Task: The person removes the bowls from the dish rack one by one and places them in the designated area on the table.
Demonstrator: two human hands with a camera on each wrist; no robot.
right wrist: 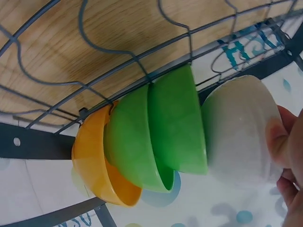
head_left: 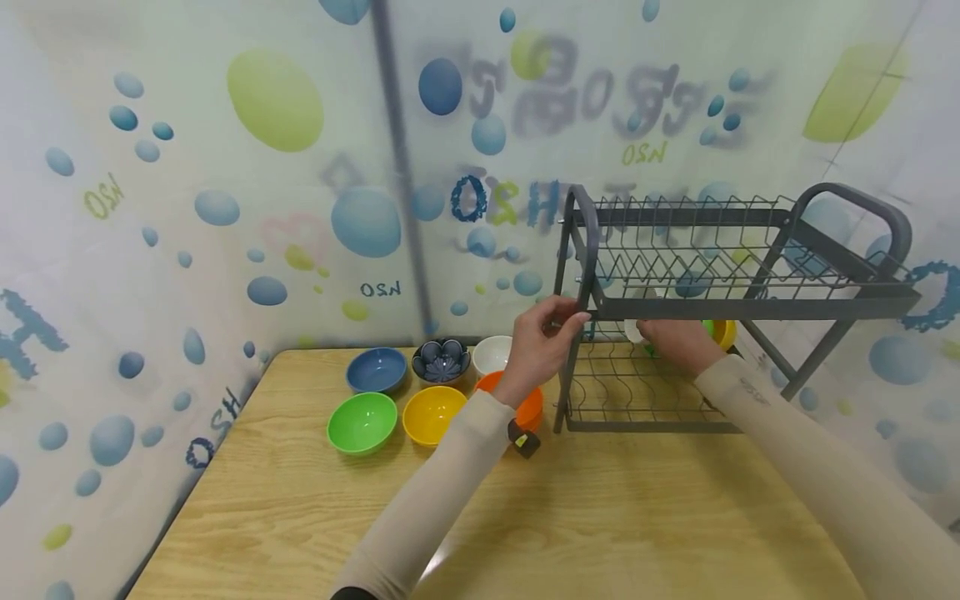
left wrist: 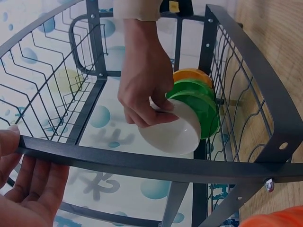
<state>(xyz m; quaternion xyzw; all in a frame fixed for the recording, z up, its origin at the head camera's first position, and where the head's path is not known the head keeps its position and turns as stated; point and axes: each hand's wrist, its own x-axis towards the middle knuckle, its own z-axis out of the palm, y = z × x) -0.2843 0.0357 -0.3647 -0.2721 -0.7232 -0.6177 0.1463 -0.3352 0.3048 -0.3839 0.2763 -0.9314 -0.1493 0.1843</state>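
Clearly, from the head view we see both hands at the dark dish rack (head_left: 746,310), which stands at the right of the table (head_left: 262,517). The left hand (head_left: 542,346) is at its near left post, while the right hand (head_left: 678,343) reaches beneath the upper tier with a white bowl (head_left: 632,332). Left of the rack we find six more bowls: blue bowl (head_left: 377,369), dark petal-patterned bowl (head_left: 441,367), second white bowl (head_left: 492,354), green bowl (head_left: 362,423), yellow bowl (head_left: 433,415) and orange bowl (head_left: 532,408).

Through the left wrist view, we see the left hand closed around a frame bar, thumb on one side and fingers on the other. The right hand pinches the white bowl by its rim, beside two racked green bowls (left wrist: 201,116). That rim pinch looks narrow to us; if it slips, the bowl could swing or drop.

On the right wrist view, we see the white bowl tilted on edge, next to the green pair, with a yellow-orange bowl (right wrist: 90,153) beyond. We cannot tell whether the wires bear its weight. Let go too soon, it might roll; pushed sideways, it could knock the others out of line.
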